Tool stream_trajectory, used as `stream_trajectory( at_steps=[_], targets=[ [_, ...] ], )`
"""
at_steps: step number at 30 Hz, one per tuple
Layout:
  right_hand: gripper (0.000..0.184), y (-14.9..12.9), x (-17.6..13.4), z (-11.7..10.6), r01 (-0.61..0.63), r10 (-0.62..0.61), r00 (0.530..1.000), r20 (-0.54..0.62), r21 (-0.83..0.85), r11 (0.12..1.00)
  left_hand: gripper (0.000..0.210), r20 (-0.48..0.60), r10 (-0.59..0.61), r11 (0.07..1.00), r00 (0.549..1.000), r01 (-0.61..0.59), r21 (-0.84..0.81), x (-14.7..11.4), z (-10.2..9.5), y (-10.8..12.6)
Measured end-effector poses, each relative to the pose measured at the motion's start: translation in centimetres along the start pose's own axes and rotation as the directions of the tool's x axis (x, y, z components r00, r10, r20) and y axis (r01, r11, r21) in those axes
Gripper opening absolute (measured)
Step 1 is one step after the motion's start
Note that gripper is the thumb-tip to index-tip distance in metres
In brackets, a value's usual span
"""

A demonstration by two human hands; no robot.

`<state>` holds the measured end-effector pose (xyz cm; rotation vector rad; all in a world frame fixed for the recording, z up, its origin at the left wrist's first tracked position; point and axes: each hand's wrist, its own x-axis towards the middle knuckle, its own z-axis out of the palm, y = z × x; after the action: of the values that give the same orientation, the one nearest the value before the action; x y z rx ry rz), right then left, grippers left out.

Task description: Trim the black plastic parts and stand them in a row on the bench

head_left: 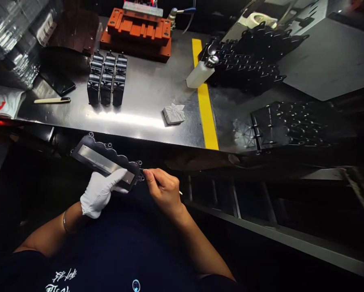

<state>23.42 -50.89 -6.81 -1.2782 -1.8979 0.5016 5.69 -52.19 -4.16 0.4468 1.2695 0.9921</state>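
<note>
In a white glove, my left hand (98,192) grips a black plastic housing (116,157) from below, its thumb lying across the face. The housing is tilted, with a wavy upper edge, small ringed holes at its corners and a shiny metal plate (101,159) set in its face. My bare right hand (165,186) is closed in a pinch at the housing's right end, by the corner holes. A thin stick-like tool (181,193) passes through that hand; its pale rear end shows behind the fingers, and the rest is mostly hidden.
Beyond my hands runs a metal bench (145,101) with a yellow stripe (206,113). On it are black housings (107,79), a folded white cloth (174,114), a white bottle (200,75), a pen (52,100) and an orange fixture (139,30). Stacked black parts (245,61) stand right.
</note>
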Motion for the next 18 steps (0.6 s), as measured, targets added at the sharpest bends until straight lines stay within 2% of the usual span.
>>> stream_trajectory(
  at_steps=[10,15,18],
  targets=[
    [0.023,0.2,0.1,0.2,-0.002,0.002,1.000,-0.019,0.016,1.000,0.036,0.009,0.013,1.000,1.000,-0.013,0.004,0.1,0.0,-0.2],
    [0.025,0.2,0.1,0.1,-0.044,0.042,0.997,0.062,0.037,0.998,0.038,-0.027,-0.002,1.000,1.000,0.002,0.008,0.0,0.3,0.1],
    [0.028,0.3,0.6,-0.9,-0.078,0.073,0.986,0.150,0.031,0.996,0.038,-0.026,-0.008,0.999,1.000,0.009,0.046,0.0,0.3,0.5]
  ],
)
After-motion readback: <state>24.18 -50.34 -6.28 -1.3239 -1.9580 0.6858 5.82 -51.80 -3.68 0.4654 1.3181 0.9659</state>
